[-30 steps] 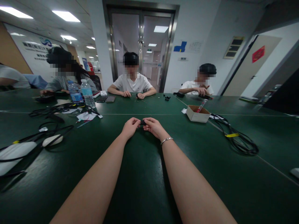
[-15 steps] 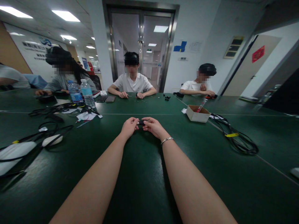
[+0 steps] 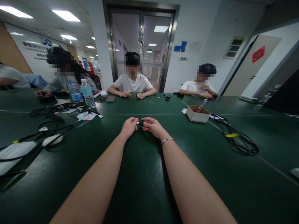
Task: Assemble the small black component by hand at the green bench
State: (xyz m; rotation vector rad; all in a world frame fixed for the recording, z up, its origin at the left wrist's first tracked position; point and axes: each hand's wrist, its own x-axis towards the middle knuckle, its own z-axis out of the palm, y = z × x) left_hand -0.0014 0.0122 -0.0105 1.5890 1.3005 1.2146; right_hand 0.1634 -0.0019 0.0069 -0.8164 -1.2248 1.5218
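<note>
My left hand (image 3: 129,126) and my right hand (image 3: 152,126) meet over the middle of the dark green table (image 3: 144,174), fingertips pinched together on a small black object (image 3: 140,122) held between them. The object is mostly hidden by my fingers, so its shape is unclear. A thin silver bracelet (image 3: 166,140) circles my right wrist. Both forearms stretch out from the near edge toward the hands.
A small cardboard box (image 3: 198,113) stands to the right, with a black cable coil (image 3: 238,140) beyond it. Two water bottles (image 3: 87,93), loose cables (image 3: 46,118) and white items (image 3: 14,152) lie on the left. Three people sit along the far side.
My hands have stayed in place, only shifting their fingers slightly on the small object. The people across the table moved their hands a little.
</note>
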